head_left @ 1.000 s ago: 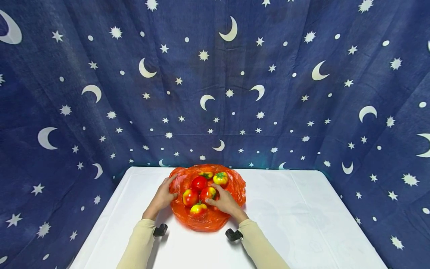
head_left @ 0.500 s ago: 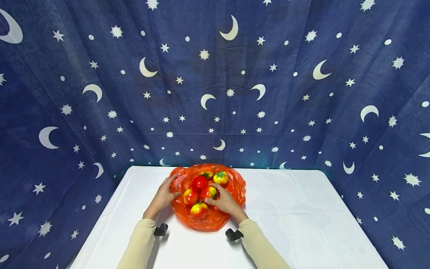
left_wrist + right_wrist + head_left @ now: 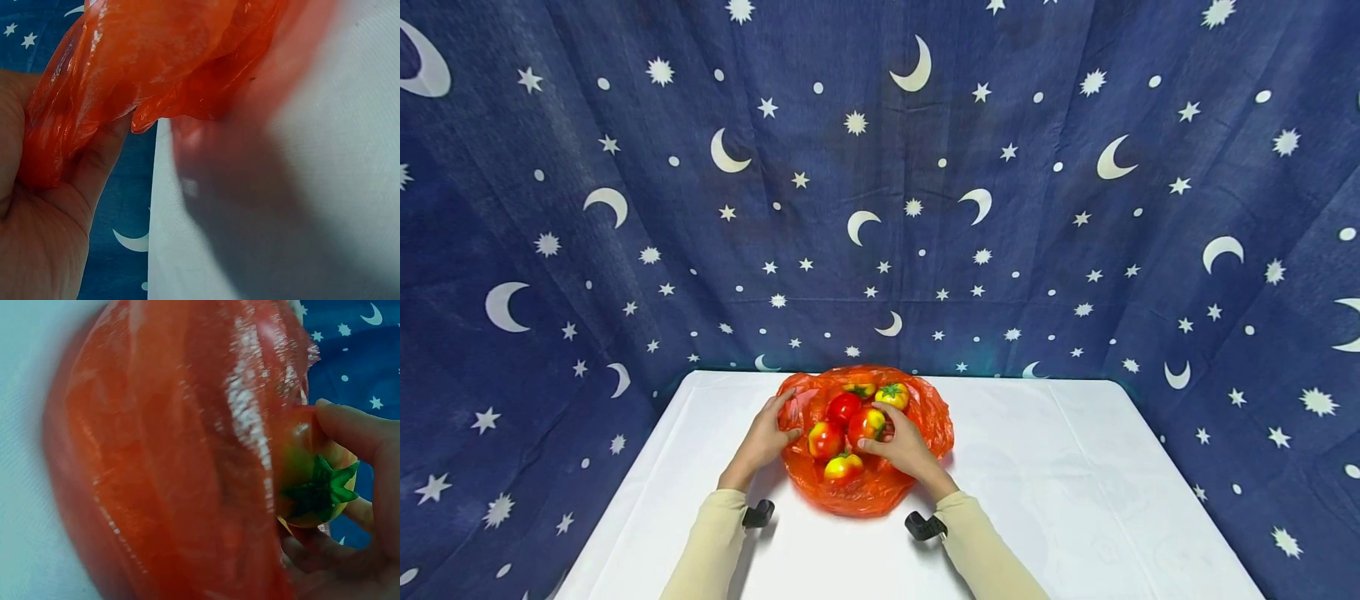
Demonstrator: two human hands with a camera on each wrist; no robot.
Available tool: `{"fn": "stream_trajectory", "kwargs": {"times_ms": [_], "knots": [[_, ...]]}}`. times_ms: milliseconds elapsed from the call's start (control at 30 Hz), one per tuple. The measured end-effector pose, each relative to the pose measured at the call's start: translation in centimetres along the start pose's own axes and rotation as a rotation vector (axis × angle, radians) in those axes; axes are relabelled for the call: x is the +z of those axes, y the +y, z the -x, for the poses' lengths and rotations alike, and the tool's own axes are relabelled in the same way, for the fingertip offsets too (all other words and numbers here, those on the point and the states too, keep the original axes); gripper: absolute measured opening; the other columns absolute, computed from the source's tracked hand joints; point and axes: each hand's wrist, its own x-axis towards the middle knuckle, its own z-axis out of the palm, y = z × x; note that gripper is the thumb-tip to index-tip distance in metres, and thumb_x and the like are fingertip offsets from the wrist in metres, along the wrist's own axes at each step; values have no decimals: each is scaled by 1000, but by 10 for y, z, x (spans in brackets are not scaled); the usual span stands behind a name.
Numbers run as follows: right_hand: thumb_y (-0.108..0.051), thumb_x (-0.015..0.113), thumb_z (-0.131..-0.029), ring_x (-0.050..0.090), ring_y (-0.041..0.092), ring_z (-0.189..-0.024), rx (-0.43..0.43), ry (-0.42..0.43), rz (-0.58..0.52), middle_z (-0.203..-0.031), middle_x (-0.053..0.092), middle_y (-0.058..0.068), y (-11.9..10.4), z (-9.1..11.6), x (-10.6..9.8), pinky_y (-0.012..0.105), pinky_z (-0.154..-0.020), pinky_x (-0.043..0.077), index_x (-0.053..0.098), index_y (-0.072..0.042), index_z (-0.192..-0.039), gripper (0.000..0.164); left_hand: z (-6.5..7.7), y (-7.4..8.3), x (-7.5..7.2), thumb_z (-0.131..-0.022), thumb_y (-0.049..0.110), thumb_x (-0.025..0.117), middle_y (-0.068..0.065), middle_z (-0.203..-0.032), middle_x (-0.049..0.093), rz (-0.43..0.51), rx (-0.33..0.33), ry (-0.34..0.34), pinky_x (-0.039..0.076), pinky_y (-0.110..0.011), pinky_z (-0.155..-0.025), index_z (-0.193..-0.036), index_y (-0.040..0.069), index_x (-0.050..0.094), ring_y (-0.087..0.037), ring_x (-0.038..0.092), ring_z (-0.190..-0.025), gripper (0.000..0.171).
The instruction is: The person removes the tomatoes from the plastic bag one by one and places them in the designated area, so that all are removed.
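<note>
An orange-red plastic bag (image 3: 801,475) lies spread on the table with its mouth up, and several red and yellow tomatoes sit in it. My left hand (image 3: 763,437) holds the bag's left edge; the left wrist view shows the plastic (image 3: 156,56) between thumb and fingers. On the other side, my right hand (image 3: 906,443) grips a red-yellow tomato (image 3: 863,427) between thumb and fingers. Its green leafy top (image 3: 322,487) shows in the right wrist view, where the bag hides part of it. Close by are a red tomato (image 3: 842,408) and a yellow-red tomato (image 3: 844,468).
A white-covered table (image 3: 1037,483) extends on both sides of the bag. Behind it hangs a dark blue curtain (image 3: 925,192) with moons and stars. Two more tomatoes lie at the bag's far side, one of them a yellow tomato (image 3: 892,395) with a green top. Black wrist mounts (image 3: 925,526) sit under both wrists.
The tomato in my right hand has come up slightly and looks a little larger. The bag's right edge has shifted slightly right. My left hand stays in place.
</note>
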Motion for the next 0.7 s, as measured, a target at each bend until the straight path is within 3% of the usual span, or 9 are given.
{"fn": "stream_trajectory", "kwargs": {"times_ms": [167,400,700], "knots": [[-34,82,-78,57,29,-117,-25,10,-53,-143,50,11,-6,1,-4,44,-97,55,47,-20,-143,75,1,-1,0,-81,-3,71,-23,-141,44,6,2,0,36,-60,-112,-151,9,37,-45,44,-132,79],[-34,82,-77,58,29,-111,-60,40,-27,-144,49,11,-14,5,-12,44,-92,56,47,-20,-143,76,2,-1,2,-81,-3,71,-24,-139,45,2,7,3,36,-61,-110,-151,8,37,-46,45,-131,79],[-35,82,-78,55,27,-117,-76,95,-38,-140,52,8,-25,16,-26,44,-94,54,48,-26,-141,72,1,-3,2,-79,-3,73,-26,-143,43,-1,46,13,30,-60,-115,-149,3,39,-47,40,-136,77]]}}
